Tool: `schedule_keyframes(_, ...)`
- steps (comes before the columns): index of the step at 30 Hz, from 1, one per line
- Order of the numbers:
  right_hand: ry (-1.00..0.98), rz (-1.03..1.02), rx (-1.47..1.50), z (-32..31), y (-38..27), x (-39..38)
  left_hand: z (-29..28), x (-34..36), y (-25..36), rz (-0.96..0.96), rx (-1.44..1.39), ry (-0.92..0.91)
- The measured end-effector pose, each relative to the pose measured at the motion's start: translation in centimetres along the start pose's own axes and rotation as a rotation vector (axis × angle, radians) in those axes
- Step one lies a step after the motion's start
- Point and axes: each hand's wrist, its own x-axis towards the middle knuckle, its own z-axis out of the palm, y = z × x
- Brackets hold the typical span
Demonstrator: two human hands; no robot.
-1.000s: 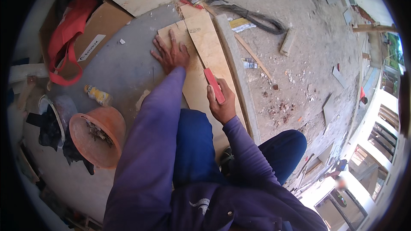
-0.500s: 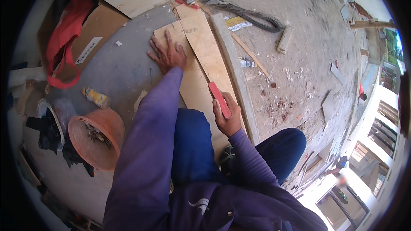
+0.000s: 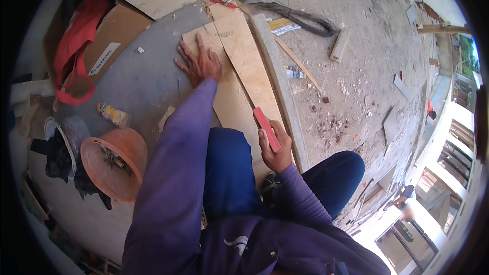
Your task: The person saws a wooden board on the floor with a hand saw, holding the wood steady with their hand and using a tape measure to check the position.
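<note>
Red block (image 3: 267, 129) is located just right of centre, above the pale wooden boards, tilted with its far end toward the upper left. At the far left, a red cloth bag (image 3: 79, 46) hangs over an open cardboard box (image 3: 125, 25). Below it, black plastic (image 3: 58, 160) lies crumpled beside an orange bucket (image 3: 138, 147), which is tilted and contains loose debris. A bottle (image 3: 113, 115) with a yellow label lies on its side on the grey floor (image 3: 147, 74), just above the bucket.

The left grip (image 3: 200, 65), a bare hand, is released: palm down, fingers spread, resting on the left board (image 3: 230, 103) near its far end. The right board (image 3: 247, 56) lies alongside, its long left edge running down toward the block. The right grip (image 3: 276, 147), also bare, is grasping the block, with the thumb along its left side and the fingers on the right. Contact between block and wood cannot be determined from this angle.

A raised concrete strip (image 3: 277, 81) borders the right board. Beyond it are a narrow wooden strip (image 3: 299, 63), a bundle of dark wire (image 3: 300, 16), a short piece of wood (image 3: 340, 46) and scattered rubble. Another person (image 3: 405, 196) is visible at lower right, well apart.
</note>
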Motion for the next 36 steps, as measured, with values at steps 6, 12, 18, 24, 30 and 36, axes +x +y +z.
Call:
schedule_keyframes(6,-0.045,0.074,-0.05,-3.0,-0.6,-2.7,-0.4,0.0,-0.2,-0.009,0.028,-0.008)
schedule_keyframes(12,-0.012,0.02,0.007,2.1,0.8,2.7,-0.7,-0.3,0.6,-0.005,0.022,-0.046)
schedule_keyframes(18,-0.08,0.137,-0.098,-5.6,-1.9,-8.0,-0.5,-0.1,-0.6,-0.022,0.027,-0.033)
schedule_keyframes(24,0.014,0.013,0.001,1.4,1.5,3.8,-0.2,-0.1,1.1,0.002,0.014,-0.062)
schedule_keyframes(30,-0.077,0.107,-0.083,-5.0,-1.8,-7.0,-0.1,-0.4,-0.8,-0.013,0.039,-0.041)
schedule_keyframes(36,-0.007,0.009,-0.037,0.6,2.1,2.2,-0.1,-0.2,1.3,0.014,0.007,-0.022)
